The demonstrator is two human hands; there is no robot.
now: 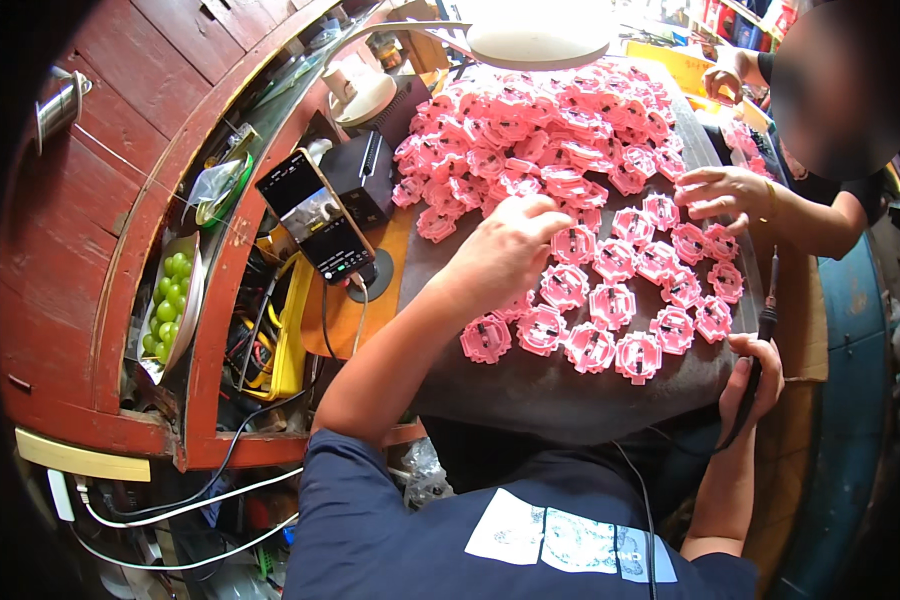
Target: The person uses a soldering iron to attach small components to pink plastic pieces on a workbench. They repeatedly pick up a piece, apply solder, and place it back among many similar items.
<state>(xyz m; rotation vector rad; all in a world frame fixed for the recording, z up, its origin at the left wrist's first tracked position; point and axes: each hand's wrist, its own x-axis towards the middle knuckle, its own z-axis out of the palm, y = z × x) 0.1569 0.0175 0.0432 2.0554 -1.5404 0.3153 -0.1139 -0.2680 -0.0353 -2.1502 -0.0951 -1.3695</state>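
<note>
My left hand (510, 245) reaches over the dark tabletop with its fingers bent together at the near edge of a heap of pink plastic parts (530, 125). Whatever its fingertips hold is hidden. Just beside it lies a single pink part (573, 245) with a dark strip across its middle. My right hand (758, 375) is closed round the handle of a soldering iron (767, 322) at the table's right edge, its metal tip pointing up and away from me. Between my hands, several pink parts (612, 305) lie spread in loose rows.
Across on the right, a co-worker's hand (730, 197) hovers over the parts. A phone on a stand (315, 215) and a black box (360, 175) stand left of the heap. A white lamp (538, 45) hangs over the far end. Green grapes (170, 305) lie on the left shelf.
</note>
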